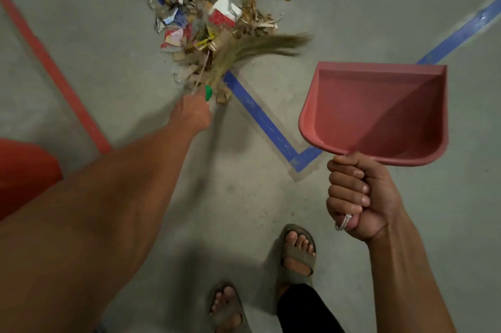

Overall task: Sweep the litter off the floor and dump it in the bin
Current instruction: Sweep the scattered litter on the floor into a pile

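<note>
Head view
Left hand: clenched around the broom's handle, arm stretched out toward 11 o'clock; a green part of the handle shows just past the knuckles.
Broom: soft grass bristles, fanned and bent toward 3 o'clock, blurred at the tips; the bristles lie against the near edge of the litter.
Litter: a long heap at 12 o'clock on the floor, made of dry leaves, cardboard scraps, crumpled wrappers and a red and white carton; it runs from the broom up to the top edge of the picture.
Right hand: clenched around the dustpan's handle, fingers curled, a small white cord loop sticking out under the little finger.
Dustpan: red plastic, held off the floor at 2 o'clock, open side facing the camera, nothing in it; well apart from the litter.
Floor: grey concrete, with blue tape lines meeting in a corner between the two hands, and a red line at 9 o'clock.
Feet: two, in grey slip-on sandals, at 6 o'clock, toes pointing toward the litter.
Sleeve: red cloth at the left edge, at 8 o'clock.
Bin: cannot tell where it is from this view.
</note>
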{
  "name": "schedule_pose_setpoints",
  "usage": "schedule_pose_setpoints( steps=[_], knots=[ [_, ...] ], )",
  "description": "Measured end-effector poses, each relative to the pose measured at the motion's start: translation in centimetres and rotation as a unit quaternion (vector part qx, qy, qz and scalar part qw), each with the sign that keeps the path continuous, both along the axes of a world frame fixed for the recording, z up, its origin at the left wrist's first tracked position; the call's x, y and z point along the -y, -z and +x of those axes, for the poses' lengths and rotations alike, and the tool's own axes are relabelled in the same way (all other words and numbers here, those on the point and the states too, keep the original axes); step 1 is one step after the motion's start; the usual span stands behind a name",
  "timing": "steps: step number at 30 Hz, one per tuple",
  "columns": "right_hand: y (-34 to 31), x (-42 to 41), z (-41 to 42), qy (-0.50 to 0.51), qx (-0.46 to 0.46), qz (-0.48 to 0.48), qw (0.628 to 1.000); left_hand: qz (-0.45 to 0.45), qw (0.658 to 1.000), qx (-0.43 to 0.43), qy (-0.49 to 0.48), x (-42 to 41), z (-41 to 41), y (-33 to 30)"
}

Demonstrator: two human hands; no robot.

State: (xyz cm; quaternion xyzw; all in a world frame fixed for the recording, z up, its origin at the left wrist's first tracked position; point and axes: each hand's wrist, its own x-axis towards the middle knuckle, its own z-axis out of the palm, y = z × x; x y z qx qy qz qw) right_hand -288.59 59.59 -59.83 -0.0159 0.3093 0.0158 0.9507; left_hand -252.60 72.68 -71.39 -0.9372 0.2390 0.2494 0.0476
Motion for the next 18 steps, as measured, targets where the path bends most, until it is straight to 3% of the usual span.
schedule_pose_setpoints(
  steps=[7,14,18],
  knots=[
    [-0.4,0.7,2.4,-0.023,0.002,-0.012,1.000,-0.068,0.996,0.029,-0.055,2.7,3.7,-2.4],
    [-0.2,0.2,3.3,-0.020,0.013,0.004,1.000,-0.156,0.987,-0.031,0.017,-1.5,-0.2,-1.9],
    [0.0,-1.0,3.5,-0.028,0.012,0.016,0.999,-0.155,0.982,-0.086,0.062,-5.8,-4.3,-1.1]
  ],
)
